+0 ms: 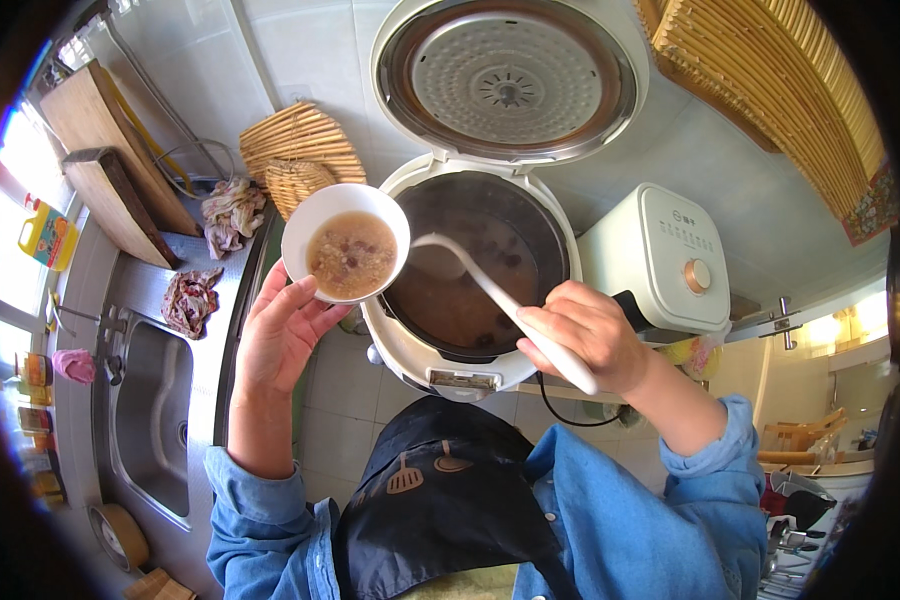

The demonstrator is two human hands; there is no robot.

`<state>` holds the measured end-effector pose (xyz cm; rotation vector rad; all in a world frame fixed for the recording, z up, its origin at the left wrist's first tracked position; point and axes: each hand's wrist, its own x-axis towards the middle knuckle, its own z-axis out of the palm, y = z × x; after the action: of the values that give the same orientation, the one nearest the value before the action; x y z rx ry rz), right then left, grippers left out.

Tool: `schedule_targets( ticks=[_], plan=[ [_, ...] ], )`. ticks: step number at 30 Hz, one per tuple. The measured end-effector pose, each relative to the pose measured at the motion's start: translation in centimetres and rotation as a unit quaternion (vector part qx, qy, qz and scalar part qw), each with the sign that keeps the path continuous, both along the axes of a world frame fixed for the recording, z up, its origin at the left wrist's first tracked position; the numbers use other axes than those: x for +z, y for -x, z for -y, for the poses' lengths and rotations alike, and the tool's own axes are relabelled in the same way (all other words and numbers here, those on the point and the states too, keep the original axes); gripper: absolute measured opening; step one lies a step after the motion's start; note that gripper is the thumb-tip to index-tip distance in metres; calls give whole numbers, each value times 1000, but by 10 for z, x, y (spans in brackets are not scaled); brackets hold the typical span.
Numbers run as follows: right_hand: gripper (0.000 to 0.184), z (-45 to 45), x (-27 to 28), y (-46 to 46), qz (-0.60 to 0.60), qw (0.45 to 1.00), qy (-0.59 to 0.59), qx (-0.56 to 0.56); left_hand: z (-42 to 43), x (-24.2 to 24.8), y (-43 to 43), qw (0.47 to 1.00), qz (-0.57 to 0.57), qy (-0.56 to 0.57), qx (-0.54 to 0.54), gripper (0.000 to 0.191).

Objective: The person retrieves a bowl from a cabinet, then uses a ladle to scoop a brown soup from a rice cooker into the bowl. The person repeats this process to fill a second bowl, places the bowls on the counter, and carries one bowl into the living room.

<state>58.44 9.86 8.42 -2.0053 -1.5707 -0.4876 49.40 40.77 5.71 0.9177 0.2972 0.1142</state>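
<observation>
My left hand [285, 322] holds a white bowl [294, 232] by its near side, thumb at the rim. Porridge [352, 253] with dark red pieces, perhaps dates or beans, lies in it. The fingers of my right hand [581, 330] are wrapped around the handle of a white ladle [495, 296]. Its head dips toward the inner pot [551, 262], over brown porridge with dark lumps. That pot sits in a white rice cooker [412, 367] whose lid [510, 82] stands raised at the back. The bowl is beside the pot's left rim.
At left are a steel sink [150, 412], crumpled cloths [191, 300], wooden cutting boards [105, 142] and a yellow bottle [49, 236]. A woven fan-shaped mat [300, 142] leans against the tiles. A pale green appliance [667, 255] with a dial stands right of the cooker. A cord [577, 421] hangs below.
</observation>
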Motion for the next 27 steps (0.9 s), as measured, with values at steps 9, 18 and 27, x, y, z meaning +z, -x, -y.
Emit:
schedule_targets(
  ticks=[9,18,27],
  plan=[
    [31,0,-14,5,-58,994,61,70,0,-1,0,1000,-3,1,-3,45],
    [26,15,-3,-3,-77,992,90,46,-2,-4,1,1000,-5,-3,0,48],
    [23,19,-28,-28,-522,834,-40,-176,2,-2,-2,1000,-9,3,-14,50]
  ],
)
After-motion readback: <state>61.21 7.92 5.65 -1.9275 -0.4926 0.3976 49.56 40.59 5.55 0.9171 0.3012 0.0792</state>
